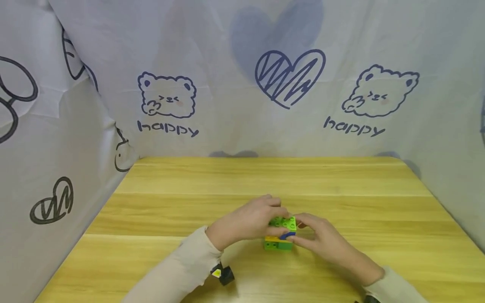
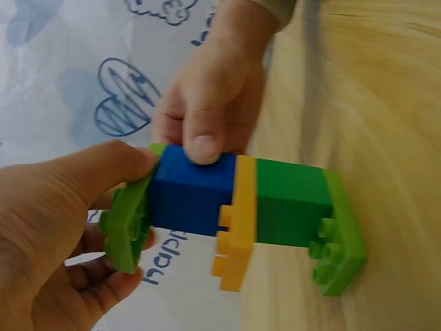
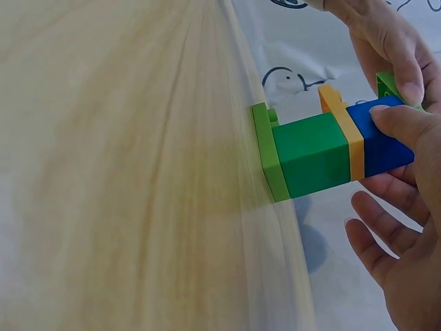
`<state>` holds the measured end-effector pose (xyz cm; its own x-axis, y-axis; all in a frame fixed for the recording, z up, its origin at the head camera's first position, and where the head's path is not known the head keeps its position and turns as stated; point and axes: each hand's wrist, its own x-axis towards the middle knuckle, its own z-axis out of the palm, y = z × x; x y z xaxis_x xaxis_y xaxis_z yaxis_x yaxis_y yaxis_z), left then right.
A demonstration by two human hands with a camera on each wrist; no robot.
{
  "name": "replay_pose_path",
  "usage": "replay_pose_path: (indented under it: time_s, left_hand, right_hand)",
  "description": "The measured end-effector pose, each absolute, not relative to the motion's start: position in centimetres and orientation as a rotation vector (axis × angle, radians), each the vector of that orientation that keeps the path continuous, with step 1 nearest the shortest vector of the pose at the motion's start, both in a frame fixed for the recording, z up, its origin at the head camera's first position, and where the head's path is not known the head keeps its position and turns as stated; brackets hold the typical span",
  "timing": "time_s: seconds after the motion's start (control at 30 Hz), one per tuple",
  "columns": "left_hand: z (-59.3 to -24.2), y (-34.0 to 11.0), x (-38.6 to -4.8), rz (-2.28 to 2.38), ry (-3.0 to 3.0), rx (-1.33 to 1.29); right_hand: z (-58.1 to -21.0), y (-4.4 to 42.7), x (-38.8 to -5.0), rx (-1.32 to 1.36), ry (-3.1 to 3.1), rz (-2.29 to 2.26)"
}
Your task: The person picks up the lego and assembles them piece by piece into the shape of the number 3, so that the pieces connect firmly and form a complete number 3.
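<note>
A stack of toy building bricks stands on the table, held by both hands. From the bottom it runs: light green plate (image 2: 348, 255), dark green block (image 2: 289, 200), orange plate (image 2: 241, 231), blue block (image 2: 189, 196), upper light green plate (image 2: 124, 231). My left hand (image 1: 251, 221) pinches the upper plate between thumb and fingers, against the blue block; whether it is fully pressed on, I cannot tell. Lower down, my right hand (image 1: 322, 237) grips the blue block, its thumb on one face in the right wrist view. Studs show on the overhanging ends of the plates.
The wood-grain table (image 1: 182, 181) extends around the stack. Behind it and at both sides hangs a white cloth (image 1: 227, 126) with bear and heart drawings. A dark device (image 1: 226, 275) is strapped at the left wrist.
</note>
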<state>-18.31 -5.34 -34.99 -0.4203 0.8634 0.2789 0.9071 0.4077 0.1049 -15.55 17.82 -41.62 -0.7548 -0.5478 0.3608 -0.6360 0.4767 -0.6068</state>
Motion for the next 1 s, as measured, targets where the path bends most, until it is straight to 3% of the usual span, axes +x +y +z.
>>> replay_pose_path:
  time_s: [1.0]
  left_hand:
    - [-39.0, -9.5, -17.4, -0.738, -2.583, -1.274]
  right_hand:
    - [-41.9, 17.8, -15.5, 1.025, -2.728, 1.044]
